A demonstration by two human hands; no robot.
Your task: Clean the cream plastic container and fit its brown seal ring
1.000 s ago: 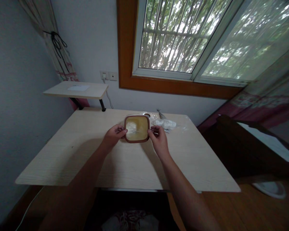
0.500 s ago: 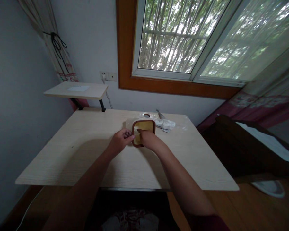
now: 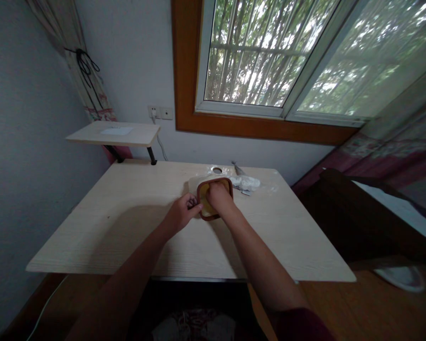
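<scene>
A small square container with a brown rim and a yellowish inside is tilted toward me above the table. At its left rim is my left hand, closed on the edge with the thumb in front and the other fingers curled. My right hand reaches inside, its back toward me, near the upper inner wall. Its fingers look bent and pressed together; their tips are hidden, and whatever they may hold cannot be made out.
Behind the container, crumpled clear plastic packaging lies on the pale table, close to a round cable hole. A raised shelf with a paper stands at the back left. Dark furniture is at the right.
My right hand has moved deeper into the container toward its upper part, and its pointing finger no longer shows. The container has turned slightly, with my left hand still on the rim.
</scene>
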